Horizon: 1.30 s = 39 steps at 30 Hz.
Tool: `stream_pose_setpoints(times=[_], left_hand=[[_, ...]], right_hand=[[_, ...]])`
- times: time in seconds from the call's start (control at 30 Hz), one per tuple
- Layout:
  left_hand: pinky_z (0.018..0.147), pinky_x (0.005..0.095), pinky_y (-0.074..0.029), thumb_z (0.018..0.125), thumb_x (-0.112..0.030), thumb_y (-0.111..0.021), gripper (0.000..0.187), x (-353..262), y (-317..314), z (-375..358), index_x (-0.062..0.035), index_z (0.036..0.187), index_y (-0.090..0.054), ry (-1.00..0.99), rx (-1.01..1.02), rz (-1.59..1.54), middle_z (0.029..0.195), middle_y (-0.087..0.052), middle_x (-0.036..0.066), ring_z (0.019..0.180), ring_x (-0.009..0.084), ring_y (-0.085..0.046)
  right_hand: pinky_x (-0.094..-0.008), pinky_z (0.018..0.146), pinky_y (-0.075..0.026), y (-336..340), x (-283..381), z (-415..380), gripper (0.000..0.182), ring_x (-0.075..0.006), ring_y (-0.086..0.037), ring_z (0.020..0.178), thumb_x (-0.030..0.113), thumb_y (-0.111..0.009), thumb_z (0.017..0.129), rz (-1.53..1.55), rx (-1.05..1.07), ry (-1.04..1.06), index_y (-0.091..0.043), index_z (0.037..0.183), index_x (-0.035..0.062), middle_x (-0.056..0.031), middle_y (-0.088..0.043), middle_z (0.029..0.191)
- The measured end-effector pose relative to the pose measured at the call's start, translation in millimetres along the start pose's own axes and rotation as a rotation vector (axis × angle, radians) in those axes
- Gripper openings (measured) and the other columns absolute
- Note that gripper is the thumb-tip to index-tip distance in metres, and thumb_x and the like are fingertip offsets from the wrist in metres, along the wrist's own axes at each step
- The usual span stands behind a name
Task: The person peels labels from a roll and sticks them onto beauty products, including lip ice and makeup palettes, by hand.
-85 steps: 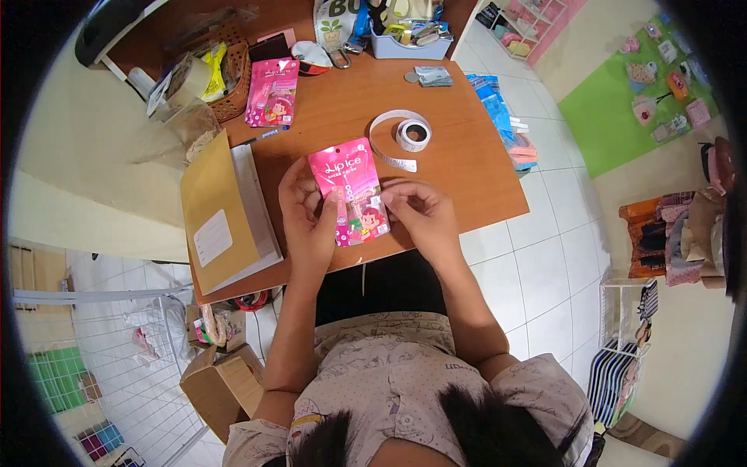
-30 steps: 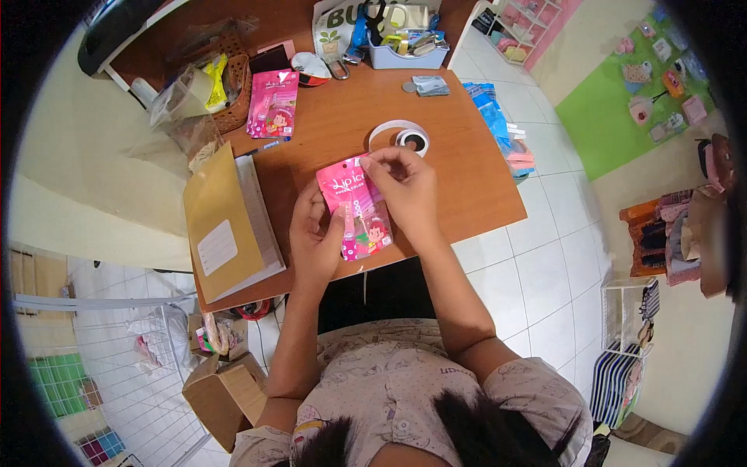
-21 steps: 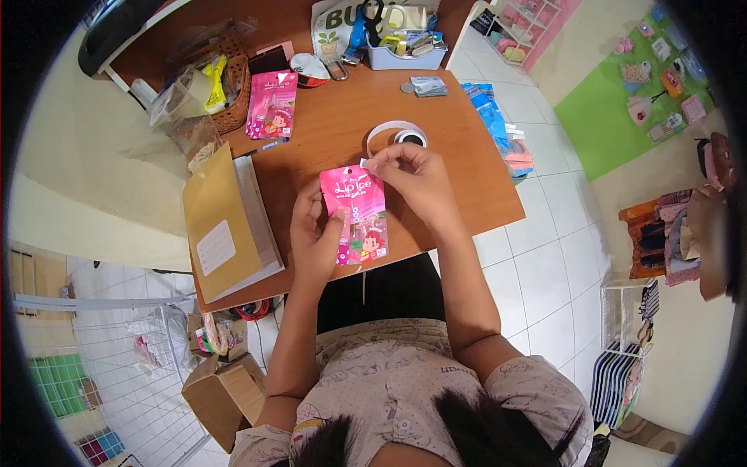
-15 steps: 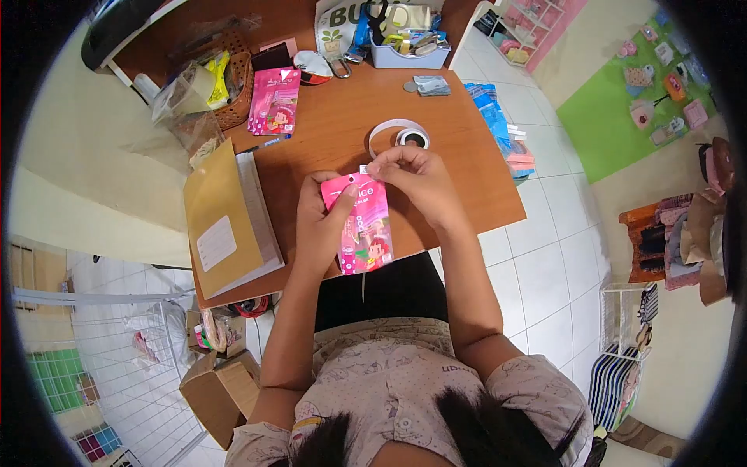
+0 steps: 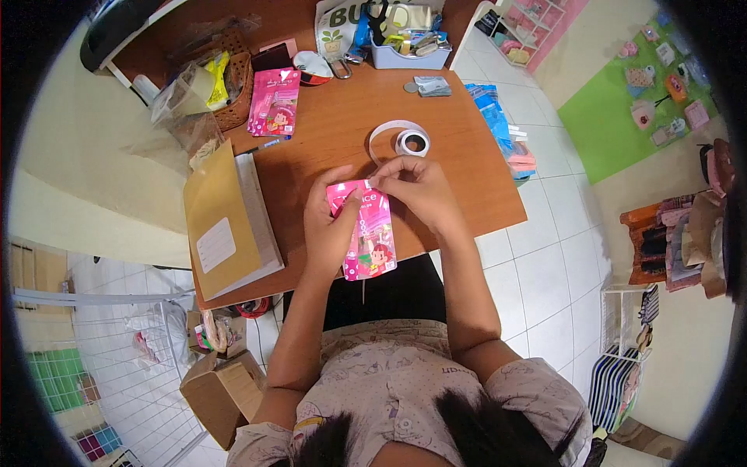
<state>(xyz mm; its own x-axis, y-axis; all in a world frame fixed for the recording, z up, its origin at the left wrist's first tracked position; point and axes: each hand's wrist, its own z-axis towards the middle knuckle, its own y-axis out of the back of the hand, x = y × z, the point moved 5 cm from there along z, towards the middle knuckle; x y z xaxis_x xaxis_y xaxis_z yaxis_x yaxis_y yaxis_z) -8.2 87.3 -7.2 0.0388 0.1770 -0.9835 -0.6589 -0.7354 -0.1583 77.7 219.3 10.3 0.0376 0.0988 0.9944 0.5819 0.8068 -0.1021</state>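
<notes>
A pink packet (image 5: 372,241) with a cartoon figure hangs upright over the table's front edge. My left hand (image 5: 331,222) grips its left side, thumb on the front and fingers behind. At the packet's top right edge, my right hand (image 5: 416,187) pinches a corner, where a small white label seems to lie at the fingertips. Just beyond my right hand is a roll of white labels (image 5: 412,142), its loose strip curling to the left. More pink packets (image 5: 274,103) lie at the back left of the table.
A brown envelope (image 5: 222,226) lies on a stack of paper at the table's left. Behind it stand a woven basket (image 5: 235,109) and a pen (image 5: 263,146). A blue-grey bin (image 5: 410,57) of tools sits at the back. Blue packages (image 5: 490,113) are beyond the right edge.
The packet and both hands have moved slightly down and right. The small white piece that stood above the packet's top edge now appears against its top.
</notes>
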Motion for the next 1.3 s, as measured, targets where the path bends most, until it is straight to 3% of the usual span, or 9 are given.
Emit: stream_pose_setpoints(times=[0.1, 0.67, 0.9, 1.07, 1.3], left_hand=[[0.077, 0.0225, -0.051, 0.093, -0.001, -0.061, 0.033, 4.4, 2.9, 2.1, -0.0019, 0.125, -0.053, -0.067, -0.012, 0.081, 0.099, -0.066, 0.006, 0.087, 0.008, -0.063], [0.08, 0.0236, -0.05, 0.093, -0.003, -0.062, 0.029, 3.1, 3.1, -1.7, -0.0007, 0.121, -0.056, -0.03, -0.046, 0.026, 0.104, -0.065, 0.006, 0.091, 0.0086, -0.061], [0.083, 0.0251, -0.049, 0.09, -0.006, -0.066, 0.027, 5.3, 4.9, -2.7, 0.0004, 0.116, -0.06, 0.012, -0.071, 0.0, 0.102, -0.066, 0.007, 0.092, 0.0107, -0.062], [0.078, 0.0245, -0.05, 0.087, -0.006, -0.071, 0.027, 3.1, 6.3, -0.8, 0.0001, 0.112, -0.063, -0.006, -0.123, 0.046, 0.098, -0.068, 0.005, 0.086, 0.0096, -0.063], [0.076, 0.023, -0.051, 0.085, -0.002, -0.071, 0.028, -1.3, 10.2, -0.9, 0.0002, 0.112, -0.063, -0.037, -0.151, 0.072, 0.096, -0.068, 0.007, 0.085, 0.009, -0.064]], right_hand=[[-0.022, 0.062, -0.049, -1.0, -2.1, -1.2, 0.011, -0.0091, -0.061, 0.069, 0.003, -0.071, 0.081, -0.021, -0.023, 0.006, -0.068, 0.088, -0.0037, -0.0065, -0.068, 0.078], [-0.0227, 0.064, -0.049, -8.9, -3.0, -5.0, 0.006, -0.009, -0.061, 0.07, -0.001, -0.07, 0.08, -0.016, -0.079, 0.1, -0.067, 0.085, -0.0025, -0.0061, -0.067, 0.08], [-0.0238, 0.071, -0.05, -9.0, -7.3, -3.8, 0.007, -0.0107, -0.063, 0.079, -0.002, -0.07, 0.079, -0.013, -0.057, 0.129, -0.066, 0.085, -0.0032, -0.0068, -0.067, 0.087], [-0.0257, 0.078, -0.052, -10.9, -6.2, -5.0, 0.005, -0.013, -0.063, 0.087, -0.004, -0.068, 0.082, -0.163, -0.038, 0.191, -0.066, 0.087, -0.0038, -0.0077, -0.065, 0.097], [-0.0275, 0.076, -0.051, -11.9, 7.2, -12.0, 0.007, -0.0153, -0.064, 0.084, 0.001, -0.072, 0.079, -0.12, -0.091, 0.234, -0.069, 0.081, -0.0038, -0.0099, -0.067, 0.092]])
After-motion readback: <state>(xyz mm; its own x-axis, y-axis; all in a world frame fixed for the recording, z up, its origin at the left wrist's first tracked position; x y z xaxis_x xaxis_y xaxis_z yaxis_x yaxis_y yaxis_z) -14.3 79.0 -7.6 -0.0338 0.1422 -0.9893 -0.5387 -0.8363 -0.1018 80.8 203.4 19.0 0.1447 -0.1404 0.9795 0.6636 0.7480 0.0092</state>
